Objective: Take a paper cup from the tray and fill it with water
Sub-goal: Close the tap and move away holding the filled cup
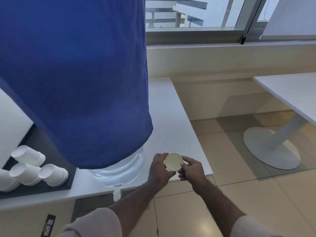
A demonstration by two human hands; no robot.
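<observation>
A white paper cup (173,161) is held in both hands above the front right corner of the white counter; I look down at its round end and cannot tell whether that is the mouth or the base. My left hand (158,170) wraps its left side. My right hand (189,168) pinches its right rim. A large water jug (119,165) under a blue cloth cover (73,79) stands left of the hands. Its small white tap (117,192) hangs over the counter's front edge. Several stacks of upturned paper cups (53,174) rest on a dark tray (56,188) at the far left.
The white counter (172,120) ends just right of my hands; beige tiled floor (239,202) lies below. A round pedestal table base (271,147) and its white top (290,93) stand at the right. A window (193,12) runs along the back wall.
</observation>
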